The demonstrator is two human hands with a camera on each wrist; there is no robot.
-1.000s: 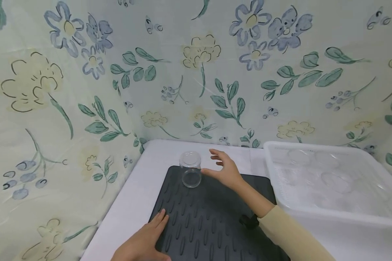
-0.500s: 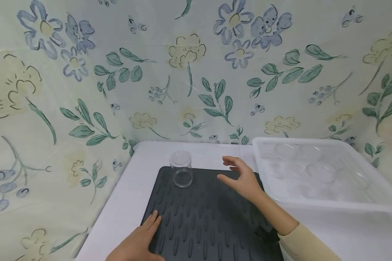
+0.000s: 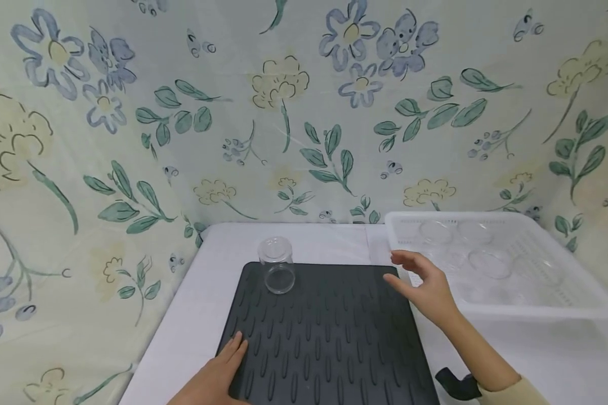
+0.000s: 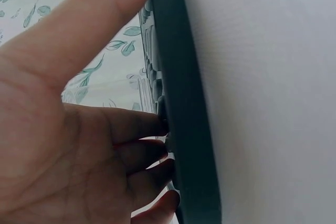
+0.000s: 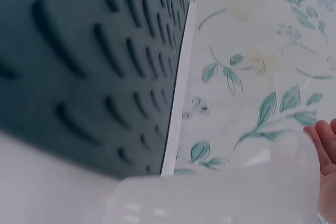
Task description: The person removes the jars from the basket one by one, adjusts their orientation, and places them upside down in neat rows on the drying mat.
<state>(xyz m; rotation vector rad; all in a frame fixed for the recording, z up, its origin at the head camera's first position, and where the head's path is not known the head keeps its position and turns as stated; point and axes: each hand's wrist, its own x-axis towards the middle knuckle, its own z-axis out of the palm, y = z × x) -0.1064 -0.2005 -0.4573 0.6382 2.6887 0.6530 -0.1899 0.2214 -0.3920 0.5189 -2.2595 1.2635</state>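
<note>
A clear jar (image 3: 276, 267) stands at the back left of a dark ridged mat (image 3: 329, 332). Along the mat's left border lies my left hand (image 3: 213, 371), its fingers extended over the top. The left wrist view shows those fingers (image 4: 139, 124) touching the mat's thick edge (image 4: 186, 103). My right hand (image 3: 428, 289) is raised by the mat's right edge, next to the white basket (image 3: 527, 311). Thumb and fingers are spread apart, with nothing between them. In the right wrist view, that hand (image 5: 328, 166) shows only at the right border, beyond the basket's blurred rim (image 5: 220, 198).
Several clear round containers (image 3: 488, 263) lie inside the basket on the right. A white cloth (image 3: 324, 242) covers the table under the mat. Flowered fabric (image 3: 294, 140) hangs behind and to the left. A black device (image 3: 456, 384) is strapped at my right wrist.
My right hand has moved from beside the jar rightward to the basket's near left corner, fingers still spread. The jar and left hand stay in place; the head view has turned slightly right.
</note>
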